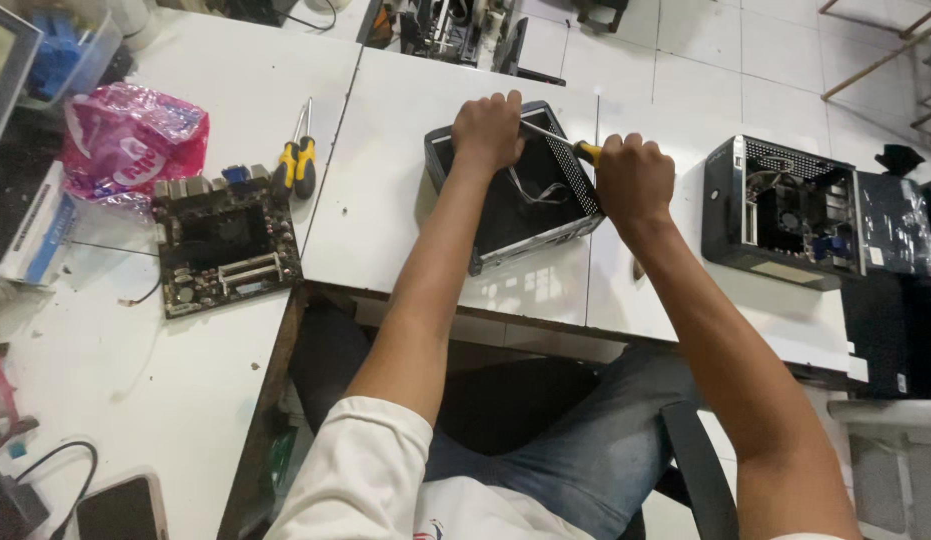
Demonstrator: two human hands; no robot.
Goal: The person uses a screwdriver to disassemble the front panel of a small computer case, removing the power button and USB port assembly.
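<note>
The person sat at a white table (405, 200) with a small black computer case (515, 190) lying open in the upper middle of the frame. The left hand (487, 130) lay over the case's far left corner, fingers curled together over the rim, steadying it. The right hand (635, 178), just right of the case, was closed in a fist around the yellow and black handle of a screwdriver (570, 145), whose shaft ran leftward and up across the case opening toward the left hand. The tip was hidden behind that hand, so it could not be told whether it sat in a screw.

Judged from this, the step in hand was driving or loosening a fastener near the case's upper inside edge, with the case already emptied: a bare circuit board (225, 245) lay well apart at left centre, and two spare screwdrivers (297, 160) lay just above it. A second open case (785, 210), full of parts, stood at the right of the frame.

The next move would call for the left hand keeping the case from sliding while the right turned the tool in line with the screw, pressing enough that the tip would not slip onto the loose grey cable (540, 190) inside.
</note>
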